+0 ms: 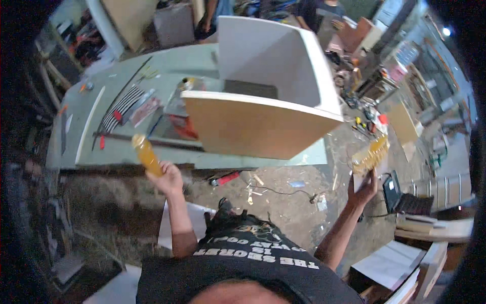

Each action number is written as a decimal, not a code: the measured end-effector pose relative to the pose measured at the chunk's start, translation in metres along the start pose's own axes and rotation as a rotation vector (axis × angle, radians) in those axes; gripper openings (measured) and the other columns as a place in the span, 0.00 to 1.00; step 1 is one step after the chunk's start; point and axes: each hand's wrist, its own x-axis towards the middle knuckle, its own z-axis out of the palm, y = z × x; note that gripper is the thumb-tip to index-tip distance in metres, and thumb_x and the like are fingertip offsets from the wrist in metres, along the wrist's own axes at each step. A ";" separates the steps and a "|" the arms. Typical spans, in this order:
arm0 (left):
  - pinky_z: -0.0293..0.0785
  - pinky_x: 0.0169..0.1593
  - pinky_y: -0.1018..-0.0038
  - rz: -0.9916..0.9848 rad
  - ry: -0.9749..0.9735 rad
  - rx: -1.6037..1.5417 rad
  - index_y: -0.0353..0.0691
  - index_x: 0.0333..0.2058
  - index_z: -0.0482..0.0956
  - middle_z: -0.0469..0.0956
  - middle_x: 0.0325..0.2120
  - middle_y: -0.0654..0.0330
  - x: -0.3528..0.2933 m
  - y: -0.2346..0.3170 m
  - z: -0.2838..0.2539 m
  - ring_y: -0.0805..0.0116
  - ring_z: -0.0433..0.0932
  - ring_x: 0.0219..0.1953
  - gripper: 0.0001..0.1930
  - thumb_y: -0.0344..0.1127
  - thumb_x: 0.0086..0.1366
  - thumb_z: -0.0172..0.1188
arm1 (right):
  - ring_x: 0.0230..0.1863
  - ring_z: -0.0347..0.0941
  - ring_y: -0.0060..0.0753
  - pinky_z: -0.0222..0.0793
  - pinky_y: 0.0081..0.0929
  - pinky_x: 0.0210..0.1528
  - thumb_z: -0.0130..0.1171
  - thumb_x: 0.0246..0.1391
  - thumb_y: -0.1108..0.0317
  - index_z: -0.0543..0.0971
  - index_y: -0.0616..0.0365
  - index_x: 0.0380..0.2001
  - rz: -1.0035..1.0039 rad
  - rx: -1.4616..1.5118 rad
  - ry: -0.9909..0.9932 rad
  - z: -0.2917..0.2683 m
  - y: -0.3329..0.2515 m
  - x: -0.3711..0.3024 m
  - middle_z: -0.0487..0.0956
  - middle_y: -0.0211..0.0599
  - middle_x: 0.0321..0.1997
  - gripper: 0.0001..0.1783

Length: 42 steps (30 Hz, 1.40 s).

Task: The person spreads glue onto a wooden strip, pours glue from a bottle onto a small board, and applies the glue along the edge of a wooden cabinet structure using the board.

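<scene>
My left hand (169, 178) is closed round the lower end of a slim bottle (146, 153) of amber-yellow colour, tilted over the table's near edge. My right hand (363, 188), out to the right above the floor, grips a pale piece with a ridged, yellowish upper part (370, 156); blur hides its exact kind. Between and beyond my hands, a partly assembled box of boards (258, 124) stands on the pale green table (273, 158), brown on its near side and white inside. Neither hand touches the box.
Left of the box lie a striped cloth (124, 107), clear plastic bags and long thin strips. A red tool (225, 179), a cable and scraps litter the floor. Stacked boards (430, 228) stand at lower right. People are partly visible beyond the table.
</scene>
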 end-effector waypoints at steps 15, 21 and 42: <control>0.76 0.50 0.64 0.139 -0.099 0.490 0.39 0.59 0.72 0.79 0.47 0.55 0.134 0.023 0.016 0.60 0.78 0.48 0.24 0.43 0.69 0.62 | 0.67 0.68 0.38 0.74 0.37 0.58 0.61 0.60 0.71 0.73 0.60 0.62 -0.480 -0.784 0.111 -0.074 0.041 -0.002 0.68 0.46 0.71 0.26; 0.75 0.49 0.65 0.286 0.073 1.162 0.40 0.59 0.73 0.79 0.48 0.59 0.217 0.067 -0.012 0.66 0.79 0.44 0.28 0.42 0.65 0.71 | 0.72 0.61 0.37 0.61 0.44 0.70 0.57 0.62 0.54 0.72 0.57 0.65 -0.258 -0.702 0.168 -0.026 0.043 -0.031 0.67 0.41 0.72 0.32; 0.74 0.59 0.59 -0.289 -0.347 0.806 0.42 0.59 0.72 0.76 0.51 0.57 0.364 0.112 -0.160 0.61 0.76 0.51 0.23 0.47 0.70 0.56 | 0.47 0.78 0.25 0.76 0.29 0.52 0.66 0.55 0.70 0.76 0.67 0.54 -0.165 -0.793 -0.511 0.127 -0.087 -0.003 0.83 0.32 0.47 0.23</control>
